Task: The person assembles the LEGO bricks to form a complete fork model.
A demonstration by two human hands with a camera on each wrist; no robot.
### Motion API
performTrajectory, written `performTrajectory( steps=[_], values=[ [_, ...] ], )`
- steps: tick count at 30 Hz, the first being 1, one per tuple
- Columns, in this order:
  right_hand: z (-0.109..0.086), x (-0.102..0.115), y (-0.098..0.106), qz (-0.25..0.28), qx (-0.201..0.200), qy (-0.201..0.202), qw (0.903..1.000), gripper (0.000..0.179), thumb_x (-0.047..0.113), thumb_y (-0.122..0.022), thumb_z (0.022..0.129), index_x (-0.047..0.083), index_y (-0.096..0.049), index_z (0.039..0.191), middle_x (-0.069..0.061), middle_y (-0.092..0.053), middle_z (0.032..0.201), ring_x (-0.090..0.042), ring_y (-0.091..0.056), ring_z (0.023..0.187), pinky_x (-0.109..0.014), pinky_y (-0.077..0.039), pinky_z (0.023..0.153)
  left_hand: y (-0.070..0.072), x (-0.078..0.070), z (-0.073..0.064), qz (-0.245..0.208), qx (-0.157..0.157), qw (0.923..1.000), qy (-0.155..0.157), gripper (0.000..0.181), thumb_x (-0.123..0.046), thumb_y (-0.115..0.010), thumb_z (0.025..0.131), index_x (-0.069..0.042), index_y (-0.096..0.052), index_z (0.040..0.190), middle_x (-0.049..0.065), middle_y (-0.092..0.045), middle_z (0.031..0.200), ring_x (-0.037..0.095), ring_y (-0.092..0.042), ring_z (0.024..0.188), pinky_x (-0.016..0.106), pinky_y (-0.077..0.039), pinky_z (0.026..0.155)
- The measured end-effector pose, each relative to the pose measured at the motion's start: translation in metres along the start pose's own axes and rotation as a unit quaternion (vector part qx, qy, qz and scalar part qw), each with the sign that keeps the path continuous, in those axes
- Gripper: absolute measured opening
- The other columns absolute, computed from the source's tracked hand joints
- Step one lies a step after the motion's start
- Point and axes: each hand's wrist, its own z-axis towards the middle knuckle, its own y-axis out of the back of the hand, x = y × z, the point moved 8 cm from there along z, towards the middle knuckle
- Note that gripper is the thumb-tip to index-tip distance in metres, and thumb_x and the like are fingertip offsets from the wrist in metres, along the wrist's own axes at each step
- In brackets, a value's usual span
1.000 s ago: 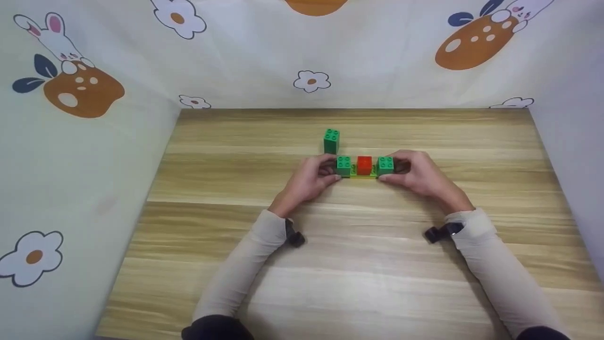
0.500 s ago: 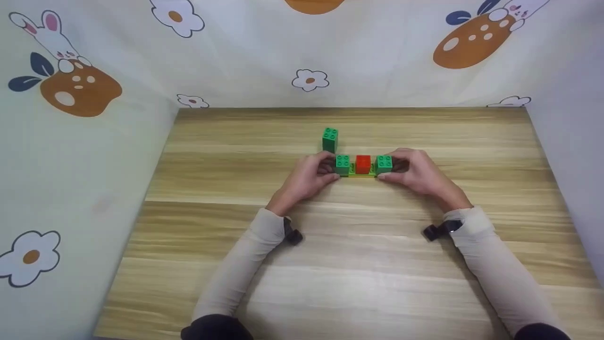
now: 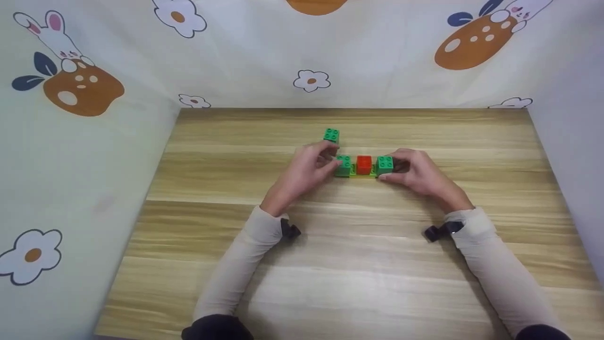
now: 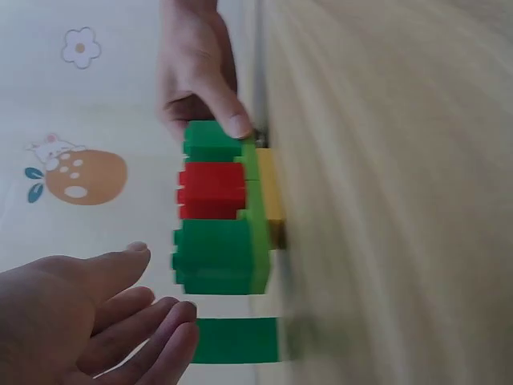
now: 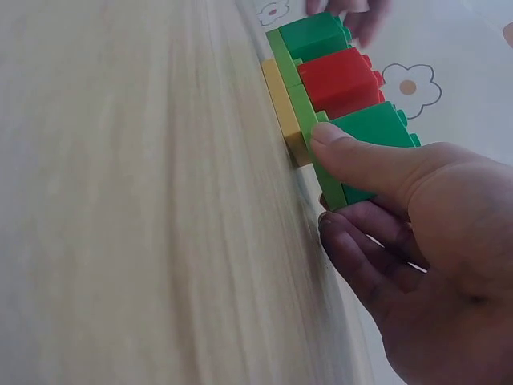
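My right hand pinches the right end of a toy-brick assembly, thumb on its lime-green plates. On these plates stand a left green brick, a red brick in the middle and a right green brick. Below the plates is a yellow brick, close over the table. With fingers parted and nothing between them, my left hand hovers at the assembly's left end. Behind that hand is a separate green block, its lower part hidden in the head view.
The wooden table carries the bricks. A pale patterned curtain hangs along the back and the left side, and a plain pale wall rises on the right. A small black camera sits on the right wrist.
My left hand has let go of the assembly's left end and risen slightly back toward the separate green block. The right hand and the assembly have stayed in place.
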Motion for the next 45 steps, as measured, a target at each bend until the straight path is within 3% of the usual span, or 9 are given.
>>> performTrajectory(
  steps=[4, 7, 9, 12, 16, 22, 27, 35, 45],
  values=[
    [0.000, 0.000, 0.000, -0.003, 0.004, -0.007, 1.0000, 0.034, 0.021, -0.092, 0.088, 0.013, -0.081, 0.120, -0.007, -0.078, 0.108, -0.022, -0.069, 0.094, -0.017, -0.057, 0.081, 0.020, -0.002, 0.006, -0.001, -0.061, 0.9981, -0.012, 0.031, -0.016, -0.076, 0.103, -0.004, -0.072, 0.131, 0.011, -0.078, 0.125, 0.021, -0.075, 0.111, 0.029, -0.063, 0.100],
    [0.000, 0.000, 0.000, -0.002, 0.007, -0.009, 0.9999, 0.034, 0.021, -0.092, 0.089, 0.014, -0.082, 0.120, -0.007, -0.078, 0.108, -0.022, -0.068, 0.094, -0.017, -0.057, 0.082, 0.032, 0.006, 0.010, 0.015, -0.110, 0.9938, -0.007, 0.034, -0.014, -0.077, 0.102, -0.004, -0.071, 0.134, 0.011, -0.077, 0.127, 0.022, -0.073, 0.113, 0.031, -0.062, 0.101],
    [0.000, 0.000, 0.000, 0.000, 0.008, -0.009, 0.9999, 0.034, 0.021, -0.092, 0.089, 0.014, -0.082, 0.120, -0.007, -0.079, 0.108, -0.022, -0.068, 0.094, -0.017, -0.057, 0.082, 0.035, 0.012, 0.013, 0.019, -0.125, 0.9920, 0.002, 0.040, -0.016, -0.079, 0.101, -0.005, -0.068, 0.138, 0.010, -0.075, 0.130, 0.022, -0.071, 0.115, 0.031, -0.062, 0.101],
    [0.000, -0.001, 0.000, -0.002, 0.006, -0.009, 0.9999, 0.033, 0.021, -0.092, 0.088, 0.014, -0.082, 0.119, -0.007, -0.079, 0.107, -0.022, -0.068, 0.093, -0.017, -0.057, 0.081, 0.035, 0.022, 0.019, 0.009, -0.120, 0.9927, 0.007, 0.048, -0.018, -0.082, 0.098, -0.007, -0.064, 0.142, 0.012, -0.072, 0.136, 0.024, -0.069, 0.120, 0.032, -0.061, 0.104],
    [-0.001, -0.002, -0.002, -0.010, 0.004, -0.008, 0.9999, 0.032, 0.022, -0.092, 0.088, 0.014, -0.082, 0.117, -0.006, -0.079, 0.107, -0.021, -0.068, 0.093, -0.016, -0.056, 0.080, 0.028, 0.033, 0.026, -0.016, -0.085, 0.9962, 0.006, 0.053, -0.019, -0.084, 0.097, -0.008, -0.062, 0.144, 0.013, -0.068, 0.143, 0.027, -0.067, 0.127, 0.032, -0.059, 0.108],
    [-0.002, -0.003, -0.004, -0.010, 0.005, -0.011, 0.9999, 0.035, 0.022, -0.093, 0.087, 0.012, -0.082, 0.118, -0.006, -0.080, 0.108, -0.021, -0.070, 0.093, -0.017, -0.058, 0.080, 0.017, 0.042, 0.031, -0.039, -0.051, 0.9979, -0.002, 0.046, -0.016, -0.077, 0.102, -0.008, -0.063, 0.144, 0.009, -0.070, 0.142, 0.022, -0.067, 0.128, 0.032, -0.058, 0.110],
    [-0.003, -0.004, -0.002, -0.013, -0.001, -0.011, 0.9998, 0.034, 0.021, -0.094, 0.087, 0.012, -0.082, 0.118, -0.006, -0.079, 0.106, -0.021, -0.070, 0.092, -0.016, -0.058, 0.079, 0.011, 0.045, 0.032, -0.041, -0.057, 0.9974, -0.019, 0.041, -0.014, -0.074, 0.104, -0.006, -0.064, 0.143, 0.008, -0.071, 0.139, 0.021, -0.069, 0.125, 0.034, -0.059, 0.109],
    [-0.003, -0.006, -0.002, 0.006, 0.000, -0.022, 0.9997, 0.034, 0.023, -0.093, 0.088, 0.012, -0.082, 0.118, -0.007, -0.080, 0.107, -0.022, -0.073, 0.094, -0.016, -0.061, 0.082, 0.007, 0.045, 0.032, -0.051, -0.079, 0.9949, -0.036, 0.045, -0.015, -0.075, 0.103, -0.005, -0.062, 0.145, 0.009, -0.071, 0.136, 0.020, -0.070, 0.120, 0.027, -0.060, 0.105],
    [-0.002, -0.003, 0.002, 0.019, -0.009, -0.035, 0.9992, 0.038, 0.026, -0.094, 0.087, 0.013, -0.081, 0.120, -0.006, -0.080, 0.110, -0.022, -0.073, 0.096, -0.014, -0.060, 0.084, 0.005, 0.049, 0.032, -0.085, -0.089, 0.9920, -0.028, 0.042, -0.017, -0.077, 0.102, -0.005, -0.064, 0.140, 0.009, -0.072, 0.133, 0.018, -0.073, 0.114, 0.024, -0.061, 0.103]
  ],
)
